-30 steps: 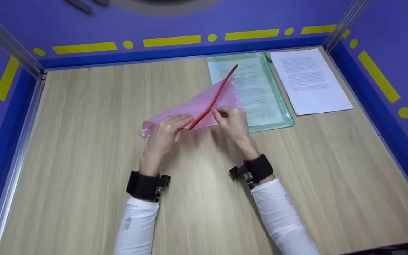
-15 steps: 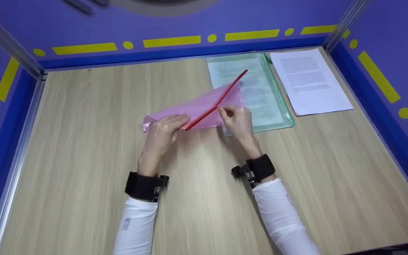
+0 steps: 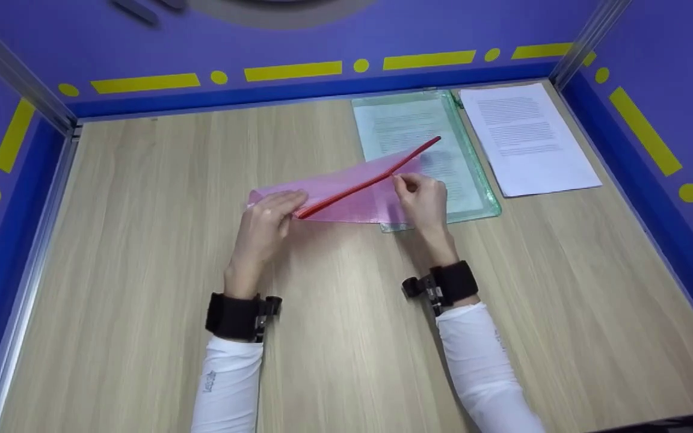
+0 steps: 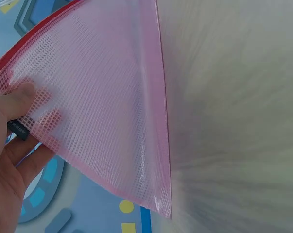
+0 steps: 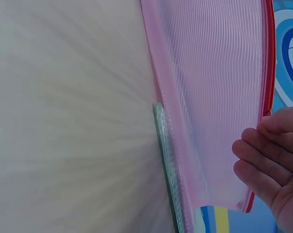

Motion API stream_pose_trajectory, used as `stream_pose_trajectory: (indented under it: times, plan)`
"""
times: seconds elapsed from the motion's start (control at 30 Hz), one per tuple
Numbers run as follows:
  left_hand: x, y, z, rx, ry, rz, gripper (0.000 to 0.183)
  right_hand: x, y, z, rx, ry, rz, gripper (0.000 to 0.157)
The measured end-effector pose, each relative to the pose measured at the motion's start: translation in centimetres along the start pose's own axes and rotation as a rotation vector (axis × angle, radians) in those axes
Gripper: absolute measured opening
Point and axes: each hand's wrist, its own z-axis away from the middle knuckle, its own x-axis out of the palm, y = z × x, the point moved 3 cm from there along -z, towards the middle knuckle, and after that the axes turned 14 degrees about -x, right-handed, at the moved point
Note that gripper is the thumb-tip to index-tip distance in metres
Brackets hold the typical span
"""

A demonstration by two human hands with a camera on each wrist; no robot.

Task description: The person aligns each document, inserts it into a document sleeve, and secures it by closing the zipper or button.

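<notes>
A pink translucent mesh zip pouch (image 3: 346, 210) with a red zipper (image 3: 340, 197) is held up off the table between my hands. My left hand (image 3: 264, 222) grips its left end; in the left wrist view the thumb (image 4: 21, 99) lies on the near side, and other fingers show through the mesh beside a small black tag (image 4: 18, 129). With thumb and forefinger, my right hand (image 3: 426, 198) pinches at the zipper partway along, where the slider is hidden by the fingers. The zipper's far end points up to the right beyond that hand.
Behind the pouch's right part lies a green-edged clear zip folder (image 3: 473, 174) with printed sheets inside. A stack of printed paper (image 3: 533, 162) lies to its right. Blue-purple walls (image 3: 292, 42) enclose the wooden table (image 3: 346, 337) at the back and sides.
My right hand has moved right along the zipper, while my left hand has shifted slightly left. The zipper's far end has swung lower and to the right.
</notes>
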Motion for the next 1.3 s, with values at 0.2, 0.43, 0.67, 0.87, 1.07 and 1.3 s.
stream_pose_trajectory:
  times: [0.2,0.43,0.67,0.87,1.07,1.3]
  plan:
    - [-0.6,-0.5,-0.1,-0.037,0.002,-0.006,0.031,-0.5,0.3,-0.1,0.034,-0.005,0.002,0.019]
    - [-1.0,-0.9,0.0,-0.041,0.022,0.005,0.031,-1.1,0.9,-0.1,0.020,0.025,0.023,0.018]
    - [-1.6,-1.5,-0.1,-0.068,0.038,0.023,0.033,-1.4,1.4,0.0,0.044,0.030,0.033,0.019]
    - [-2.1,-1.9,0.0,-0.086,0.065,0.033,0.033,-1.7,1.8,0.0,0.045,0.031,0.058,0.018]
    - [-2.4,-2.5,0.2,-0.112,0.073,0.066,0.034,-1.9,2.3,-0.1,0.052,0.026,0.057,0.019]
    - [-2.9,-3.1,0.2,-0.152,0.083,0.082,0.037,-2.5,2.7,-0.1,0.091,0.038,0.070,0.019]
